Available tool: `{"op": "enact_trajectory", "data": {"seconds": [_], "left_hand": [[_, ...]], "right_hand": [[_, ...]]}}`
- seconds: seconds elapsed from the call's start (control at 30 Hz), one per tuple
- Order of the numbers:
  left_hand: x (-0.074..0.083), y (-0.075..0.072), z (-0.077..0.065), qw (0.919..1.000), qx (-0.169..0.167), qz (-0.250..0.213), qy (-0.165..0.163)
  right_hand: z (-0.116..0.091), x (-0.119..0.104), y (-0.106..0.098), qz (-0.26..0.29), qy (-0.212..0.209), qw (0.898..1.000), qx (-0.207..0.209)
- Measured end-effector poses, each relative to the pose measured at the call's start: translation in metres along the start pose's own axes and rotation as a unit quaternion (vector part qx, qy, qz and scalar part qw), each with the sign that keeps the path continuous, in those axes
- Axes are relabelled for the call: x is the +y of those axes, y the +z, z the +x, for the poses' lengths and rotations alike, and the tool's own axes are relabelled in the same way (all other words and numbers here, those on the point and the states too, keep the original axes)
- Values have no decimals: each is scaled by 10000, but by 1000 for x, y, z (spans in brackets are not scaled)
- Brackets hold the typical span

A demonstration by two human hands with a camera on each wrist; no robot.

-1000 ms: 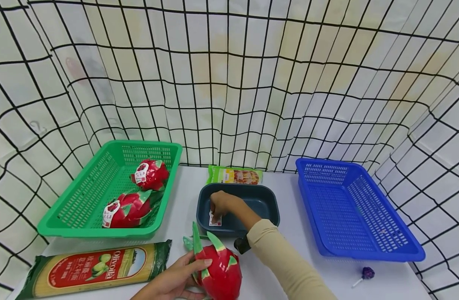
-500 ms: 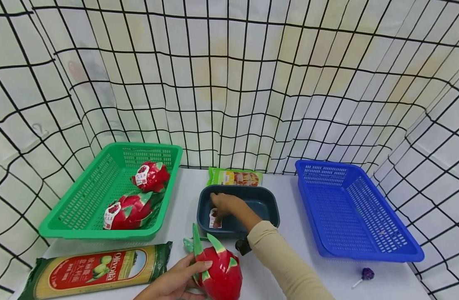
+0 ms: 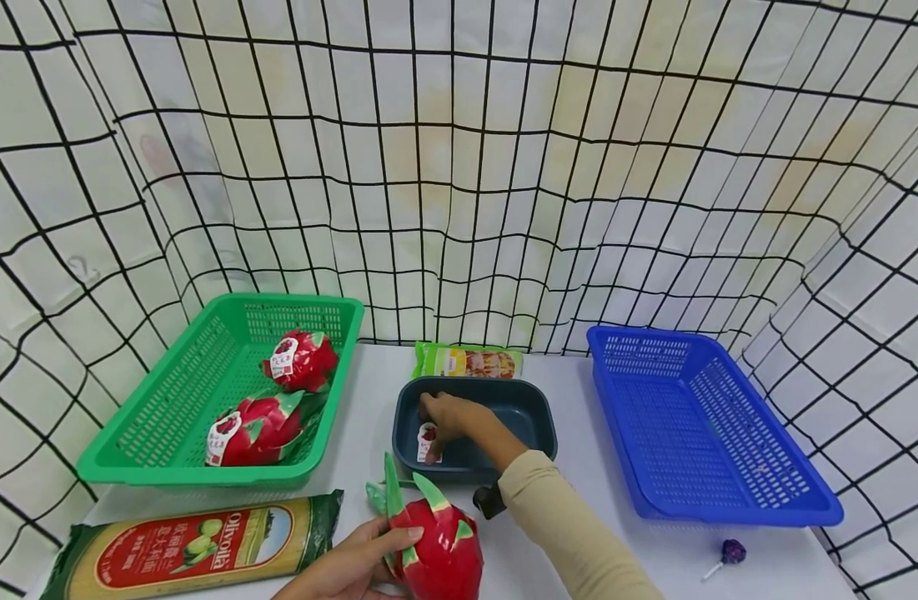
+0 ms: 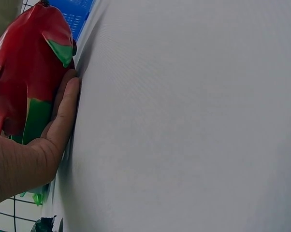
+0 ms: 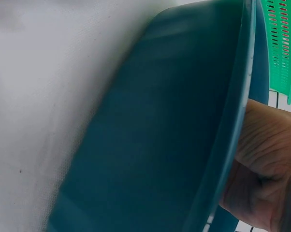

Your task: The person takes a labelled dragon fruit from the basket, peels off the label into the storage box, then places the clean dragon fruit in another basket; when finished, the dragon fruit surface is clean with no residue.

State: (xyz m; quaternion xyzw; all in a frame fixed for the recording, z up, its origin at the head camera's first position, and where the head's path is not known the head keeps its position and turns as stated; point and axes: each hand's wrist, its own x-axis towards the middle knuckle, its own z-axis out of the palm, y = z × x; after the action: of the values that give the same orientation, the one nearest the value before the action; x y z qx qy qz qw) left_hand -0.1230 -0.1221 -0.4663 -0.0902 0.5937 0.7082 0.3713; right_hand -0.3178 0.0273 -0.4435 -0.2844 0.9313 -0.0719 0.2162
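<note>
My left hand grips a red dragon fruit with green leaf tips at the front middle, its thumb over the fruit's side. In the left wrist view the fingers lie along the dragon fruit, close over the white table. My right hand reaches down into a dark blue basin, fingers at a small white label with a red picture. In the right wrist view the basin's wall hides the fingers, so I cannot tell whether they pinch the label.
Two labelled dragon fruits sit in a green basket at left. A pasta pack lies before it. Behind the basin is a green snack pack. A blue basket stands at right, with a purple lollipop in front.
The head view has tilted up slightly, so everything sits a little lower. The right fingers have shifted slightly at the label. The left hand keeps its hold on the dragon fruit.
</note>
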Motion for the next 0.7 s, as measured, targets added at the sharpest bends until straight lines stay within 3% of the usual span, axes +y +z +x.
{"op": "enact_trajectory", "data": {"seconds": [0.37,0.57,0.7], "left_hand": [[-4,-1,7,9997,104,240,9],[-3,2,9,9998,195,33,-2],[-3,5,10,9990,435,88,0]], "right_hand": [[-14,9,-2,68,-169,9998,-60],[-35,33,-27,710,-432,9965,-101],[-58,57,-46,1447,-770,9865,25]]}}
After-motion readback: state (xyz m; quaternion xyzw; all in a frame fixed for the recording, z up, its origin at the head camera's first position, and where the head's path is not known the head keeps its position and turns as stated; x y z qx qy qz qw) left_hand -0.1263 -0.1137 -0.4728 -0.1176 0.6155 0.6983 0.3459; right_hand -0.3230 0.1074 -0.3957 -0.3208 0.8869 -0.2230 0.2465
